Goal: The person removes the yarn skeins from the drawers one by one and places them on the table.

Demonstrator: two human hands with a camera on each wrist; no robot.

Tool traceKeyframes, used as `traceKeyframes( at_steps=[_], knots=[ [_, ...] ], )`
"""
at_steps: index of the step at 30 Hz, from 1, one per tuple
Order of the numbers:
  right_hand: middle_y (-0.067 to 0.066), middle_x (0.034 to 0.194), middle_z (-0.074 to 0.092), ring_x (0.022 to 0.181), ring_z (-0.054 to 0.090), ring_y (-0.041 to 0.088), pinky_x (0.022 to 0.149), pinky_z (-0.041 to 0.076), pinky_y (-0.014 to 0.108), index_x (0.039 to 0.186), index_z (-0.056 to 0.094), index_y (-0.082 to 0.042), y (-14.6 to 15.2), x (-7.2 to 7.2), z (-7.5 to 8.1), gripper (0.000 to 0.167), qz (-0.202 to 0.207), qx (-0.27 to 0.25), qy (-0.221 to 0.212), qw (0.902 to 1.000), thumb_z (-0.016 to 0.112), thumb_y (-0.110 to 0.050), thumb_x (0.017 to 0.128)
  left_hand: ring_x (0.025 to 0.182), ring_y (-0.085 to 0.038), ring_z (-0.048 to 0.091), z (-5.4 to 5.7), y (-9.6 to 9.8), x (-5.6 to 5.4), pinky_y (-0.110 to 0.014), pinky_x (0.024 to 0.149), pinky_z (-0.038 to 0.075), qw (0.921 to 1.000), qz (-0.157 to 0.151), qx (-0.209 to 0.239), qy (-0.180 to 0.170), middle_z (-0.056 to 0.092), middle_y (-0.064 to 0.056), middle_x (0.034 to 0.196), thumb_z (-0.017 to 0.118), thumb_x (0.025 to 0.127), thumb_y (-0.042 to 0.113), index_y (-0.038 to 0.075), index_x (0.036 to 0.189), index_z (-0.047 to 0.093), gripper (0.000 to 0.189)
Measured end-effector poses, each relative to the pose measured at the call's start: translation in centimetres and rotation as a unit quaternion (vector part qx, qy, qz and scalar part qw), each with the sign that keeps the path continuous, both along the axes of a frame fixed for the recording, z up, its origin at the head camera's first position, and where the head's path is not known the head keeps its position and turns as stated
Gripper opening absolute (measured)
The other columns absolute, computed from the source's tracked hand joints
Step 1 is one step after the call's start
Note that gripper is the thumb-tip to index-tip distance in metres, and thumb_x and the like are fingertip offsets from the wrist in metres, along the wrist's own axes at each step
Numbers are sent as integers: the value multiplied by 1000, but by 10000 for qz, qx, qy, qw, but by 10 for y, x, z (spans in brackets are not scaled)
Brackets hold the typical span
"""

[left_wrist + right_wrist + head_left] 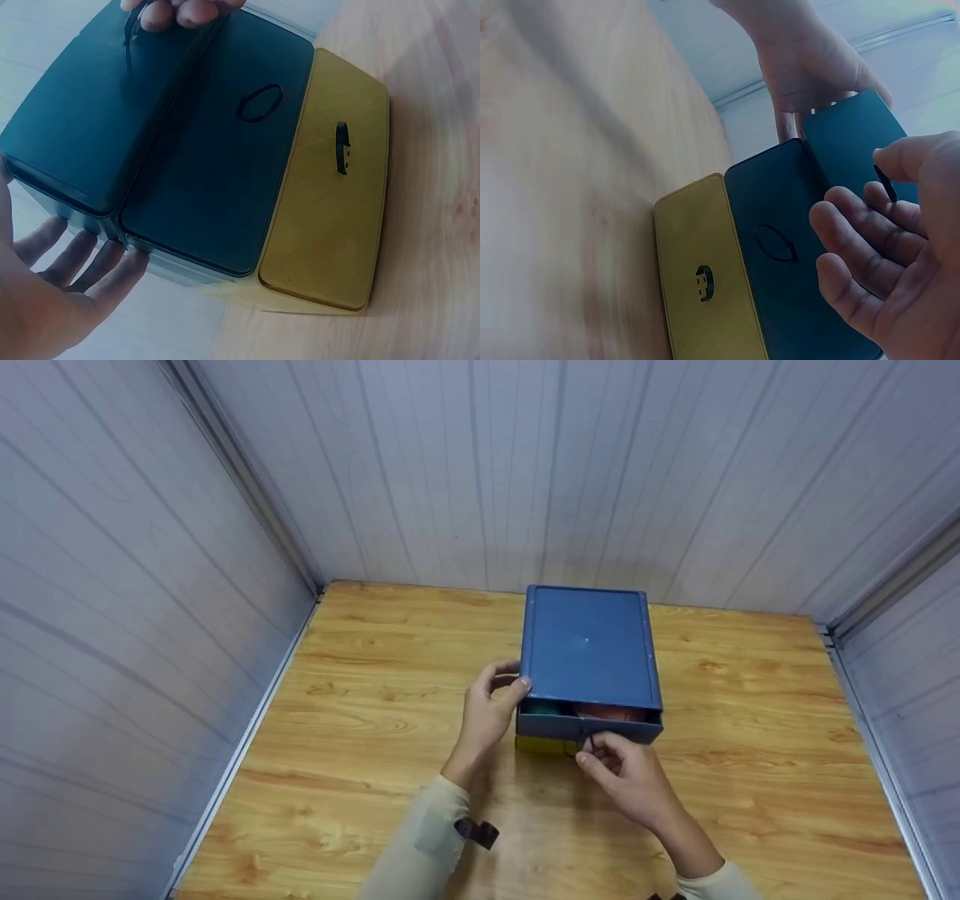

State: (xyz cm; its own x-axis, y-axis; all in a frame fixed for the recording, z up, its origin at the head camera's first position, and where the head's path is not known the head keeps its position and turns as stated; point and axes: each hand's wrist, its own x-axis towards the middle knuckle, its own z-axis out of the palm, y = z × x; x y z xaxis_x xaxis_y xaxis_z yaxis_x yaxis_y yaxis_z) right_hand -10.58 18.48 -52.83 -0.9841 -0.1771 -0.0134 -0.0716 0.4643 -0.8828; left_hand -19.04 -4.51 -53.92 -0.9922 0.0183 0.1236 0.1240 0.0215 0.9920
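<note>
From my remote station I see a blue-topped, plastic-looking, box-shaped drawer cabinet [589,649] standing on a yellowish wood-grain tabletop [360,720], its far end near the pale panelled back wall [420,487]. The person's left hand [486,712] presses fairly straight fingers against its left side, thumb at the top edge by the front corner. The right hand [634,776] pinches a thin black loop handle [885,182] – the pull of the flat-fronted blue top drawer [82,127], which stands partly out, showing something green [544,708] and something reddish [611,712] inside. Below – dark blue middle drawer [210,172], yellow bottom drawer [322,217], both closed
</note>
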Motion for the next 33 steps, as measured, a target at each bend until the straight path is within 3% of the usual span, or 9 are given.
traceKeyframes(
  at_steps=[8,18,23,33],
  knots=[
    [-6,88,70,76,66,11,67,56,27,96,72,-20,3,14,0,6,40,-9,12,10000,73,-26,97,117,-27,62,0,1,1,-44,101,51,10000,-45,-20,2,67,-10,125,71,94,26,10,127,67,37],
    [-3,90,71,78,67,14,68,57,27,99,71,-17,6,30,-1,12,199,33,-276,9994,71,-29,98,115,-26,63,2,1,1,-43,101,51,10000,5,-95,-6,66,-9,126,70,94,25,10,129,65,39],
    [-5,89,71,78,66,12,67,56,27,98,71,-18,6,33,2,6,236,84,-240,9994,71,-24,98,114,-26,63,4,1,-2,-45,101,50,9999,6,-102,92,66,-10,126,70,94,24,10,130,65,39],
    [-5,88,70,77,64,10,66,56,27,98,71,-18,7,44,4,11,360,115,-347,9987,71,-29,97,114,-25,63,5,0,0,-41,98,53,9999,-21,-130,2,66,-10,126,70,94,25,9,130,64,40]
  ],
)
